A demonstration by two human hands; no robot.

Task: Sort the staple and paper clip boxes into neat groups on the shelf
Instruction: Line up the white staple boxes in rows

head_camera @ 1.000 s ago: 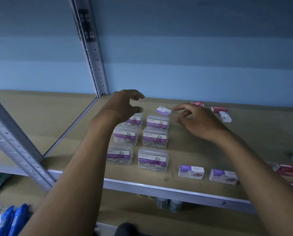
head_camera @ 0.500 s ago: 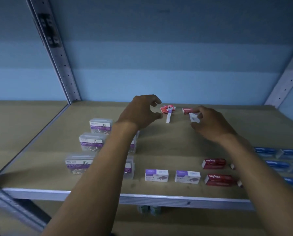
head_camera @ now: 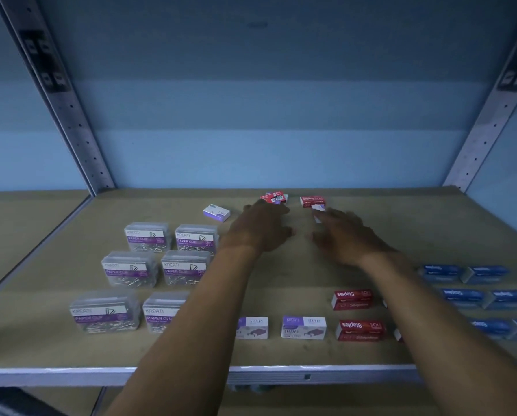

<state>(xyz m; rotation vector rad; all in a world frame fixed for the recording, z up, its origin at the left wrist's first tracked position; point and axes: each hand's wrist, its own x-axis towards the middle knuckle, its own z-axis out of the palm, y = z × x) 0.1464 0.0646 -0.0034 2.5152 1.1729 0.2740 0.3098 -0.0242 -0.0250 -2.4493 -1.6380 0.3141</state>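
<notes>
both hands reach toward the back of the shelf [head_camera: 56,343], over its bare middle. the left hand [head_camera: 258,228] hovers palm down with fingers spread and loosely bent, gripping nothing; its fingertips lie just in front of a red staples box [head_camera: 272,197] that sits tilted near the back edge, with a bit of purple box showing under it. whether they touch it cannot be told. the right hand [head_camera: 345,235] is blurred, its fingers stretched forward and relaxed, the tips at a small white and purple box [head_camera: 317,209] just in front of a second red staples box [head_camera: 312,201]; contact cannot be told.

a lone purple and white staples box [head_camera: 217,212] lies askew left of the left hand, apart from the rest. six clear paper clip boxes [head_camera: 147,237] stand in two columns of three on the left half, with a narrow aisle between the columns. along the front edge two purple staples boxes [head_camera: 303,327] sit side by side, the left one partly hidden by the left forearm. right of them two red staples boxes [head_camera: 360,330] stand one behind the other. blue staples boxes [head_camera: 462,297] fill the right side in rows out to the frame edge.

open board remains between the hands, behind the paper clip boxes, and along the back right, up to the rear metal uprights [head_camera: 479,136].
</notes>
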